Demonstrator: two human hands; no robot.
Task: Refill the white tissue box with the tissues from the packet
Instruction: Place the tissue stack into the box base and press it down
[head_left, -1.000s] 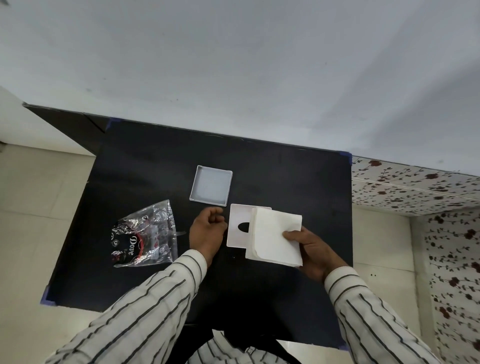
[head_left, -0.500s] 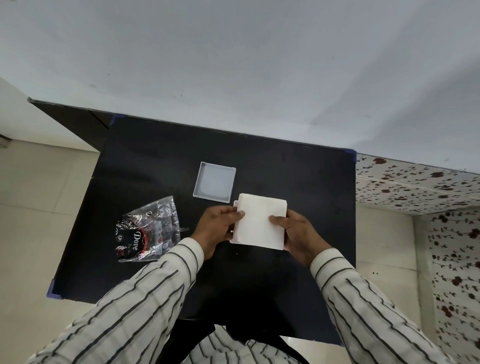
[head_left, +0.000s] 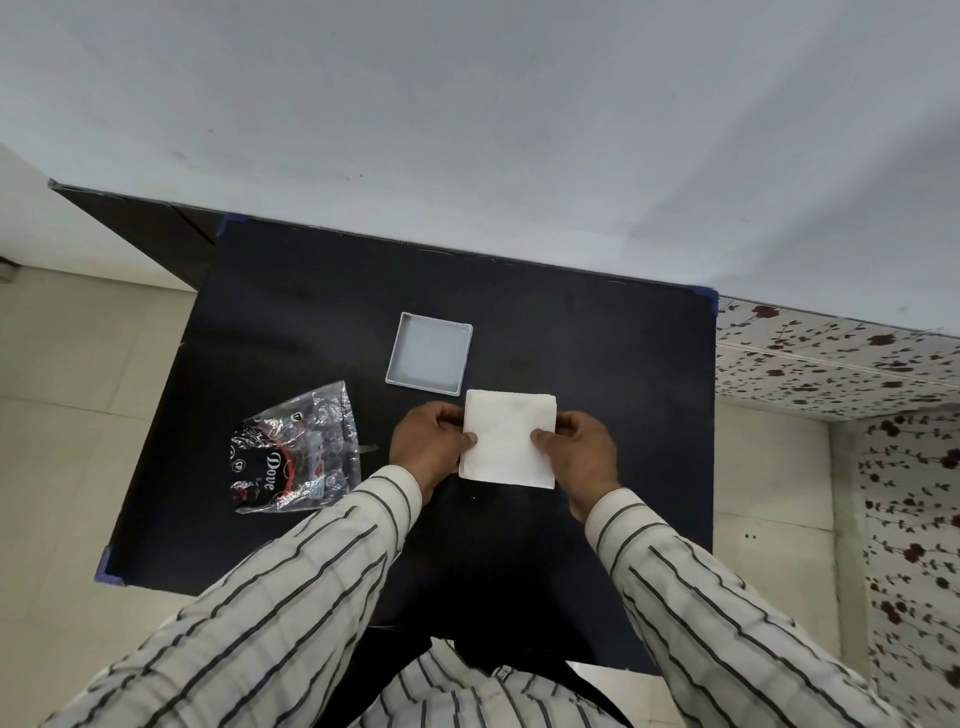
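A square stack of white tissues (head_left: 509, 439) lies in the middle of the black table (head_left: 597, 364). It covers the white box part with the oval slot seen earlier, which is now hidden. My left hand (head_left: 428, 449) grips the stack's left edge, thumb on top. My right hand (head_left: 582, 452) grips its right edge the same way. A shallow white square box tray (head_left: 430, 353) sits open just behind the stack, a little to the left. The clear plastic packet (head_left: 296, 452) with black and red print lies crumpled to the left of my left hand.
The table's back edge meets a pale wall (head_left: 467, 130). Tiled floor (head_left: 62, 415) shows to the left, and a flower-patterned surface (head_left: 857, 374) to the right. Blue tape marks the table corners.
My right hand brought the tissue stack leftward over the slotted white part, covering it. My left hand went from a loose fist beside that part to gripping the stack's left edge.
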